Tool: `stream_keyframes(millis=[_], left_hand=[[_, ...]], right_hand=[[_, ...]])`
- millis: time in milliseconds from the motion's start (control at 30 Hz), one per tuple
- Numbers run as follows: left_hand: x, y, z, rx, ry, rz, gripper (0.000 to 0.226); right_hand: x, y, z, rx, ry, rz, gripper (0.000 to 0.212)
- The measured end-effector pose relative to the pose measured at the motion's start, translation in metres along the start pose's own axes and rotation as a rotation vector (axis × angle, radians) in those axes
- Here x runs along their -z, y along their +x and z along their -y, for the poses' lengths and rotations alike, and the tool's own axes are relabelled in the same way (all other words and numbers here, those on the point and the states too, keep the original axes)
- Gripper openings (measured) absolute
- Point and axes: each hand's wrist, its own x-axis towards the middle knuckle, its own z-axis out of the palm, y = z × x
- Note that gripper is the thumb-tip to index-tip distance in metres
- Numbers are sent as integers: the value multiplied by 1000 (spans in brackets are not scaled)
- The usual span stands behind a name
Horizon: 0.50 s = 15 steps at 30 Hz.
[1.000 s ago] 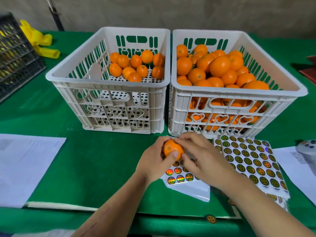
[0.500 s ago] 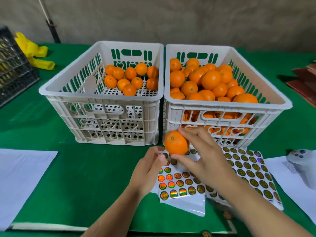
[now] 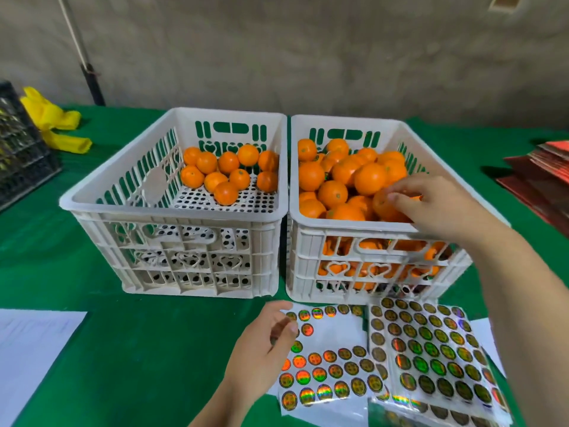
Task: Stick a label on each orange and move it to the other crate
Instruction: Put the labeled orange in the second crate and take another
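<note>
Head view: right hand [image 3: 443,204] curls around an orange [image 3: 385,204] atop the full crate [image 3: 369,224], fingers closed on it. Left hand [image 3: 264,343] pinches at the sticker sheet [image 3: 326,368], whether a label is lifted, cannot tell. Best to grip the orange firmly, lift clear of neighbours. Other crate [image 3: 172,211], left of the right hand, holds about ten oranges at its back.

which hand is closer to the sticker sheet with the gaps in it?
Left. The left hand lies over that sheet's left edge; the right hand is up in the full crate, gripping an orange.
</note>
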Motion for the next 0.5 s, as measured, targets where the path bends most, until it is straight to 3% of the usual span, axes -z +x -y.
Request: stream_keyframes(millis=[133, 200, 300, 400, 500], left_hand=[[0, -1, 0, -29, -14, -1, 29], [2, -4, -4, -85, -45, -29, 29], [6, -13, -12, -222, 45, -183, 24], [18, -17, -31, -387, 36, -306, 19], [44, 0, -71, -638, 55, -350, 16]], right_hand=[[-12, 5, 11, -31, 14, -232, 35], [-23, 9, 40, 81, 101, -289, 32], [-41, 15, 81, 252, 128, -235, 38], [-49, 16, 92, 199, -5, -127, 62], [-50, 14, 88, 168, -77, -95, 68]])
